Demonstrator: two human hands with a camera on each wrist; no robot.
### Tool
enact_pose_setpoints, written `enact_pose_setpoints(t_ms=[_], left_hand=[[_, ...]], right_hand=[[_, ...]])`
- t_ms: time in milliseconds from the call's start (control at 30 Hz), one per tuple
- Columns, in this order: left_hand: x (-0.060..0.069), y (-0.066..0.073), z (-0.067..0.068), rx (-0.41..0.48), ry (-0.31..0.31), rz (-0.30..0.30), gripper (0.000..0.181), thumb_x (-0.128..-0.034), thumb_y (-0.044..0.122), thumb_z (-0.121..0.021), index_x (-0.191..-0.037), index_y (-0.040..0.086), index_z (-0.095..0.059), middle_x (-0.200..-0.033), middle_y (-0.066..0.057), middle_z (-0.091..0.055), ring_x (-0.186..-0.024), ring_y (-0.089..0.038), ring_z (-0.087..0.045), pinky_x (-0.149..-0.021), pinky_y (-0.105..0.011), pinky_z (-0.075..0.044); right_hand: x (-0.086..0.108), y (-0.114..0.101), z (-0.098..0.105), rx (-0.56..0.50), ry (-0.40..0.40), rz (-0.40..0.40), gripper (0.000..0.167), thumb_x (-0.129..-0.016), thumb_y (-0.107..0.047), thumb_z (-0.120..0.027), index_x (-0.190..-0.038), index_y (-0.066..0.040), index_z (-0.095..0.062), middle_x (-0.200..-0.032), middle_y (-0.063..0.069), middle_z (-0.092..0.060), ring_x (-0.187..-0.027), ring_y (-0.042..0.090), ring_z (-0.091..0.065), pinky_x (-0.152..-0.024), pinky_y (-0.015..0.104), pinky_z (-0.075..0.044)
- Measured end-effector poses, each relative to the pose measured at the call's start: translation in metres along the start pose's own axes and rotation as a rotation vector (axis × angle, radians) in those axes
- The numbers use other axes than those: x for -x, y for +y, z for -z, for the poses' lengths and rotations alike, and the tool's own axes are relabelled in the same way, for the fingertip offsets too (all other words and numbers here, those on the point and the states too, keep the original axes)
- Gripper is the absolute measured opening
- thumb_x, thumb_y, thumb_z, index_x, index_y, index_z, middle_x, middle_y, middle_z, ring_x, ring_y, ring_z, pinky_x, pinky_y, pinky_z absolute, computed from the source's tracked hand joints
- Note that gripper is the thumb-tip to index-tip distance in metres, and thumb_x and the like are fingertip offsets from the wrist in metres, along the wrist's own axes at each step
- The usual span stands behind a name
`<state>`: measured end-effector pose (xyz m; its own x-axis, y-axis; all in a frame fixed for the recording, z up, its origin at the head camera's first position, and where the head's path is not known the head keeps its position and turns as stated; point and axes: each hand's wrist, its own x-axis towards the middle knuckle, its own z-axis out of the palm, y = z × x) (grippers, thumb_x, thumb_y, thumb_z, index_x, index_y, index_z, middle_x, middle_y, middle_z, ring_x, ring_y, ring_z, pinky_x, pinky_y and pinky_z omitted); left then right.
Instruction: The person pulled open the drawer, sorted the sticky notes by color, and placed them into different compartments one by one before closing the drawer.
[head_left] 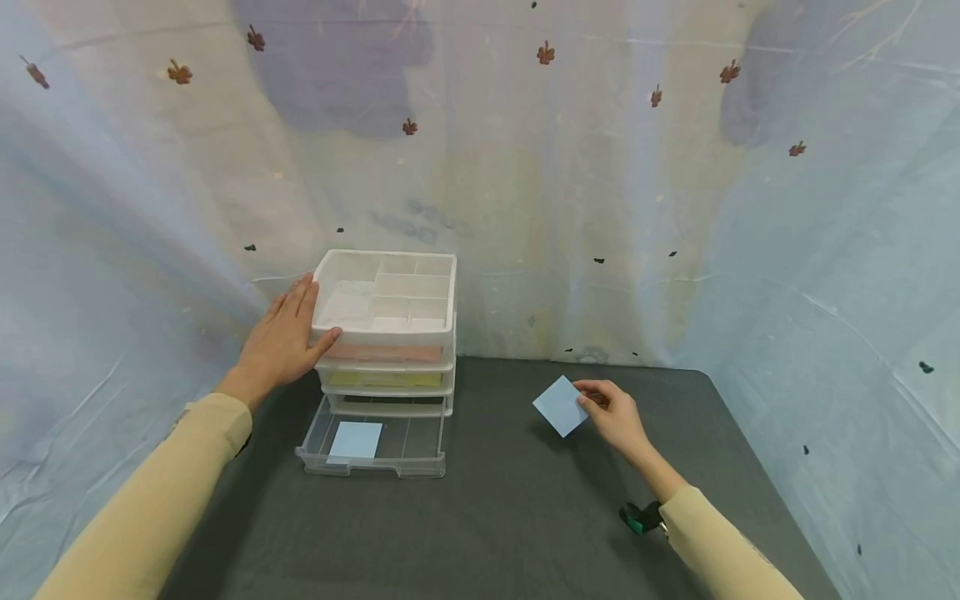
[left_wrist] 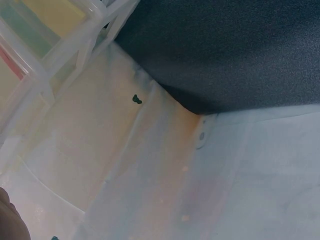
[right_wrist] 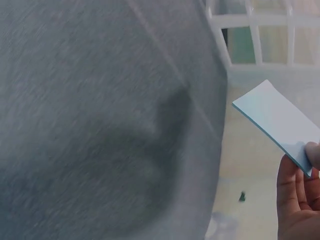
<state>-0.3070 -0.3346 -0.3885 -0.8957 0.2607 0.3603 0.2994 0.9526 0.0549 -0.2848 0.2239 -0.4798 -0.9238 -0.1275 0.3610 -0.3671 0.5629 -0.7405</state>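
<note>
A white drawer organizer with a compartmented top tray stands at the back left of the table. My left hand rests against its left side, fingers straight and thumb at the front edge. The clear bottom drawer is pulled out and holds a light blue square pad. Between thumb and fingers, my right hand pinches another light blue pad by its right corner, above the table and right of the organizer. The right wrist view shows this pad's thin edge.
Pink sheets and yellow sheets show through the closed upper drawers. A dark grey cloth covers the table. Patterned curtains hang behind and at both sides. A dark and green strap piece is at the right wrist.
</note>
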Motion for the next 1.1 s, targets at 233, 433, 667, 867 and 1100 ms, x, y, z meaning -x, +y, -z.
enact_pose_setpoints(t_ms=[233,433,667,867,1100], left_hand=[[-0.001,0.003,0.001,0.006,-0.015,0.010,0.096,-0.1074,0.060,-0.042,-0.165,-0.005,0.001,-0.174,-0.021,0.004,-0.160,-0.040,-0.003,-0.128,-0.059,-0.010],[-0.001,0.003,0.000,0.008,-0.010,0.011,0.096,-0.1076,0.059,-0.042,-0.165,-0.004,0.001,-0.174,-0.021,0.004,-0.160,-0.039,-0.003,-0.128,-0.059,-0.010],[0.000,0.004,0.001,0.007,-0.005,0.006,0.096,-0.1076,0.058,-0.043,-0.165,-0.005,0.000,-0.173,-0.022,0.003,-0.160,-0.040,-0.004,-0.128,-0.059,-0.010],[0.000,0.004,0.002,0.013,-0.014,0.013,0.096,-0.1074,0.059,-0.042,-0.165,-0.005,0.000,-0.173,-0.022,0.003,-0.160,-0.040,-0.003,-0.128,-0.058,-0.009],[-0.001,0.001,-0.001,0.003,0.021,0.005,0.096,-0.1072,0.061,-0.040,-0.165,-0.004,-0.002,-0.173,-0.022,-0.001,-0.159,-0.041,-0.008,-0.128,-0.059,-0.013]], right_hand=[[-0.005,-0.017,-0.009,-0.060,-0.026,0.032,0.024,-0.099,-0.004,-0.070,-0.123,-0.004,-0.074,-0.108,0.012,-0.070,-0.097,0.029,-0.071,-0.085,0.031,-0.060],[-0.010,-0.032,-0.019,-0.096,-0.041,0.079,0.024,-0.100,-0.004,-0.070,-0.123,-0.004,-0.074,-0.107,0.012,-0.069,-0.094,0.026,-0.069,-0.081,0.027,-0.059],[-0.012,-0.058,-0.026,-0.142,-0.059,0.099,0.023,-0.099,-0.002,-0.070,-0.122,-0.003,-0.074,-0.107,0.013,-0.069,-0.095,0.028,-0.070,-0.081,0.028,-0.059],[-0.007,-0.097,-0.026,-0.157,-0.078,0.108,0.024,-0.098,0.007,-0.066,-0.121,0.008,-0.071,-0.109,0.024,-0.067,-0.097,0.039,-0.069,-0.083,0.038,-0.061],[-0.016,-0.085,-0.051,-0.194,-0.081,0.121,0.025,-0.098,0.001,-0.069,-0.123,0.000,-0.072,-0.109,0.017,-0.067,-0.098,0.033,-0.069,-0.083,0.040,-0.060]])
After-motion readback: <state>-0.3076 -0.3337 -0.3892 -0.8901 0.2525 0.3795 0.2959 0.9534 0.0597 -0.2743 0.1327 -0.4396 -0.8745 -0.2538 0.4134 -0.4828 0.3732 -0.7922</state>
